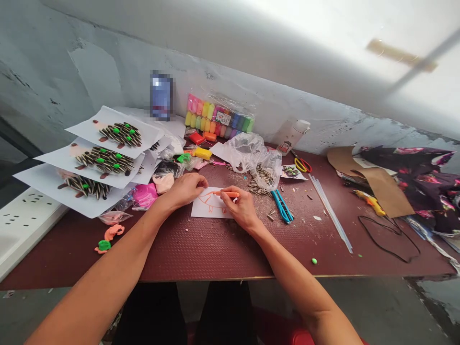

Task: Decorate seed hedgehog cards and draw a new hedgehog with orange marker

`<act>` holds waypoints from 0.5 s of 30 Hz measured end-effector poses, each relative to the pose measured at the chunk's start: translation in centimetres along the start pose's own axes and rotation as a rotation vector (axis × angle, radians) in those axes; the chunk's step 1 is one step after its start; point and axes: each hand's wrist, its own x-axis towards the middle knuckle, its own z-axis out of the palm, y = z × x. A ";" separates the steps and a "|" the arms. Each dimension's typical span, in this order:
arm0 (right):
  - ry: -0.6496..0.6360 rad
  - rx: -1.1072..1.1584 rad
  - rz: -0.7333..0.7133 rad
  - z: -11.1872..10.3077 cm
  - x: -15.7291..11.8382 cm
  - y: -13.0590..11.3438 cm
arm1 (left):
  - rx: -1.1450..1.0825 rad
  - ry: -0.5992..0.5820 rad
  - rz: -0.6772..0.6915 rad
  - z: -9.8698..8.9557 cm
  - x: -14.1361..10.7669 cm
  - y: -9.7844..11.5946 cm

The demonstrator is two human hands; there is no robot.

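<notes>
Maroon textured tabletop (161,261) nearest me, its front edge above two dark-clad legs. Close to that edge on the right I note a small bright-green oval lump (314,261); on the left, a curled salmon-orange piece of clay (114,232).

Next in, the two bare hands. Right hand (240,206): fingers closed round a slim orange pen (233,194), its tip over a small white paper sheet (199,211). From my end I cannot tell if the tip touches. The sheet lies flat on the tabletop between the hands, bearing an orange outline of a stubby-legged animal. Left hand (189,189): fingers bent, tips at the sheet's upper left; whether they pinch or only press, I cannot tell.

Just past the right hand, a turquoise-handled tool (282,207) by loose striped seeds (260,182), some under a crumpled clear plastic bag (244,146). Farther right, thin clear plastic rods (330,213). Well left, overlapping white sheets (82,132) carry seed clusters dotted green.

Farthest, along the grey wall, I log a clear pack of multicoloured clay (219,117), a white cylindrical bottle (293,136) and red-and-yellow-handled scissors (301,166).
</notes>
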 end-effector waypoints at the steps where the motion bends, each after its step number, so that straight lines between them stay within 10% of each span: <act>1: 0.002 0.000 0.003 0.0 0.0 0.0 | -0.001 0.002 -0.001 0.0 0.0 0.0; 15: -0.003 0.003 0.004 0.0 -0.1 -0.4 | -0.010 0.004 -0.026 -0.2 -0.2 0.4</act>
